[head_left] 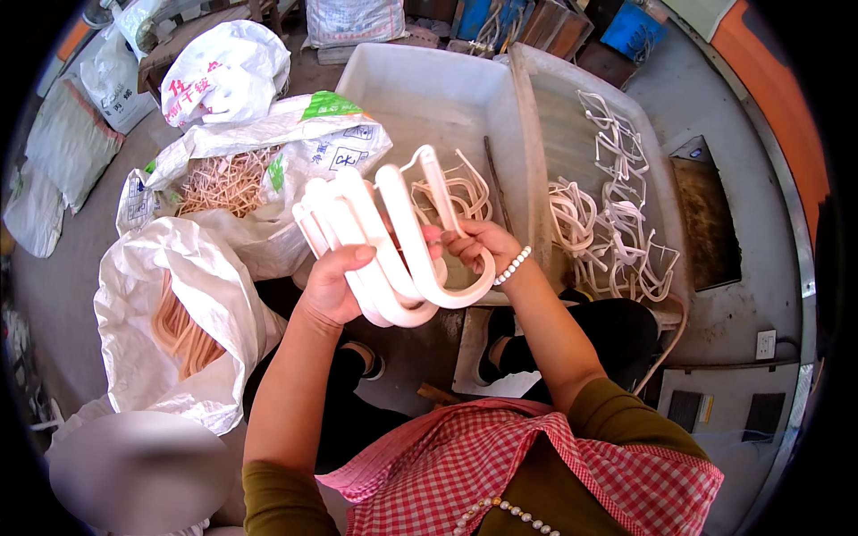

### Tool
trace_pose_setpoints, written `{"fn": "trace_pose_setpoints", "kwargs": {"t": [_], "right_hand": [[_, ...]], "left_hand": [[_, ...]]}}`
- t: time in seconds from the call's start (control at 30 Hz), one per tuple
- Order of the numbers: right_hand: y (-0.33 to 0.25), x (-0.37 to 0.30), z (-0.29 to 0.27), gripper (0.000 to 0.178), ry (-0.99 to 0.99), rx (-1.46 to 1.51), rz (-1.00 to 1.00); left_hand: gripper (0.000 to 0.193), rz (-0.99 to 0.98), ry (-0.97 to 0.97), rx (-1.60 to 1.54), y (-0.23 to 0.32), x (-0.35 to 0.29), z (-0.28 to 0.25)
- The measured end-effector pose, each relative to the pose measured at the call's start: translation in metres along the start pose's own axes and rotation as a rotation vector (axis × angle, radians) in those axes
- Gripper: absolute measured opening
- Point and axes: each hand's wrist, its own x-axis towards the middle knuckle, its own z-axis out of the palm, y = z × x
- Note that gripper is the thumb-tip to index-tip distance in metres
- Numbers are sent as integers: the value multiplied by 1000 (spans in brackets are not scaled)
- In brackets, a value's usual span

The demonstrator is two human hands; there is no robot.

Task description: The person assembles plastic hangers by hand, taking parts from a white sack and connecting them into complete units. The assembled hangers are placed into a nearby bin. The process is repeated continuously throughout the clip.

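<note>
Several pale pink, U-bent tubes (344,223) are bundled in my left hand (335,284), its thumb pressed along their side and its fingers mostly hidden behind them. My right hand (490,246) is closed around the straight leg of one hooked tube (416,237) at the right of the bundle; the tube's curved end passes below the fingers. Both hands are raised above my lap, in front of the near side of a whitish tub (393,62). More pinkish bent tubes (478,192) lie in that tub behind my right hand.
A second tub (527,116) at the right holds a tangle of white bent tubes (621,214). On my left stand open woven sacks, one with thin pink pieces (223,183), another with longer pink strips (183,335). A thin stick (497,179) leans inside the first tub.
</note>
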Motion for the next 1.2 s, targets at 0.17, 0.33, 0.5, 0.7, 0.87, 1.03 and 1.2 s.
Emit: {"fn": "trace_pose_setpoints", "kwargs": {"t": [0.17, 0.33, 0.5, 0.7, 0.87, 1.03, 1.2], "right_hand": [[18, -3, 16, 26, 154, -378, 54], [19, 11, 12, 28, 487, -1020, -524], [22, 10, 60, 42, 411, -2252, -1604], [25, 42, 63, 51, 287, -2338, -1544], [40, 53, 84, 42, 156, -2212, -1913], [46, 61, 86, 21, 313, -1638, -1406], [16, 62, 98, 18, 147, -315, -905]], "left_hand": [[57, -61, -56, -44, -9, 0, 6], [38, -107, 147, 47, -24, 1, 9], [29, -247, 192, 509, -31, -1, 20], [26, -278, 156, 735, -33, -1, 26], [23, -307, 59, 698, -32, -5, 23], [30, -255, 23, 705, -40, -6, 15], [44, -320, 29, 711, -46, -11, 3]]}}
